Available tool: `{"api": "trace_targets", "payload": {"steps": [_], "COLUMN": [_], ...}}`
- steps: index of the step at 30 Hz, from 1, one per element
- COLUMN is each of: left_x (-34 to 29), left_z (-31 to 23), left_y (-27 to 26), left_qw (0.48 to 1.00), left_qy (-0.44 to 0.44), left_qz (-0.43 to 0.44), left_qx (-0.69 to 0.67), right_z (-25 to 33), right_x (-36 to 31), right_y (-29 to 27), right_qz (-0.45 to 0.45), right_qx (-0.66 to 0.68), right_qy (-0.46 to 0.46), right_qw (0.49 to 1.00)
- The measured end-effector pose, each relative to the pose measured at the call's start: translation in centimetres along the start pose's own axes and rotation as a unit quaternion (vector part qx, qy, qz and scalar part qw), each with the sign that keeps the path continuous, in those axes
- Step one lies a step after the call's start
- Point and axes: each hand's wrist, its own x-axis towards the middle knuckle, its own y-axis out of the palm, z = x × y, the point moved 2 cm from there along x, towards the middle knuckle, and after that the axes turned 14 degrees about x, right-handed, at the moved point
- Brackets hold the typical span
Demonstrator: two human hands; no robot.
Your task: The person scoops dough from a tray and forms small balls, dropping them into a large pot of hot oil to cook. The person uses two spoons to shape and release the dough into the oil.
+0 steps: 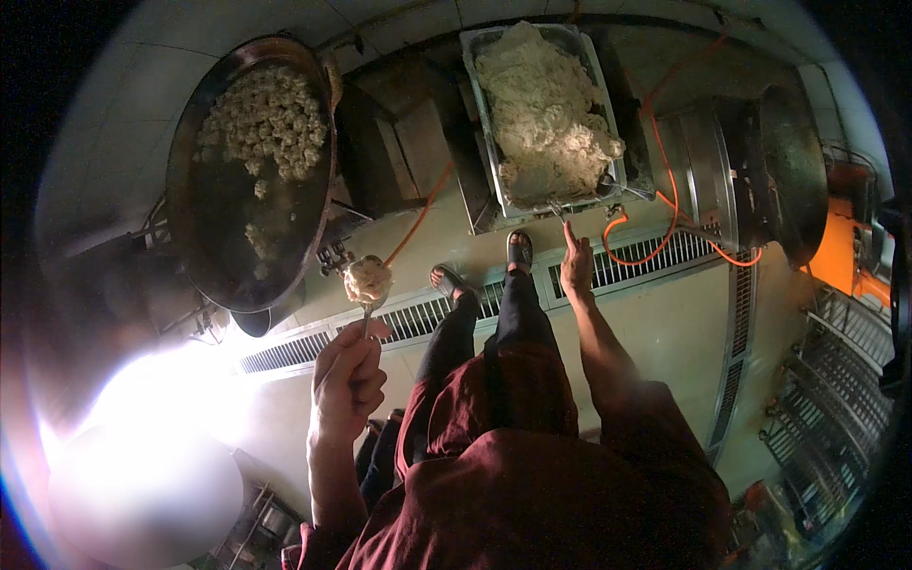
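My left hand point(349, 372) grips the handle of a metal spoon point(369, 313), held up in front of my left side. A rounded lump of pale, wet mixture point(368, 280) is heaped on the spoon. My right hand point(576, 262) reaches forward to the near edge of a metal tray point(480, 114). Its fingers close around a thin metal utensil point(558, 205) whose tip is at the tray's rim; its exact kind is hard to make out. Inside the tray lies a big mound of the same pale mixture point(546, 95). A dark-handled tool point(613, 182) rests at its right corner.
A large dark wok point(233, 223) at the left holds many pale lumps point(269, 123). Another wok point(795, 176) stands at the right. Orange hoses point(673, 180) run near the tray. A floor grate point(617, 271) crosses before my feet, and a metal rack point(826, 380) stands lower right.
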Motion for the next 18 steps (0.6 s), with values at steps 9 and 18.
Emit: {"api": "trace_targets", "payload": {"steps": [9, 18], "left_x": [-0.6, -1.7], "left_z": [0.3, 0.2], "left_y": [3.0, 4.6], "left_qw": [0.999, 0.997], "left_qy": [0.033, 0.023], "left_qz": [-0.034, -0.007], "left_qx": [0.019, -0.069], "right_z": [-3.4, -3.3], "right_x": [0.9, 3.1], "right_y": [-5.5, -8.9], "right_qz": [0.022, 0.168], "right_qx": [0.164, 0.141], "right_qy": [0.033, 0.200], "right_qw": [0.986, 0.955]}}
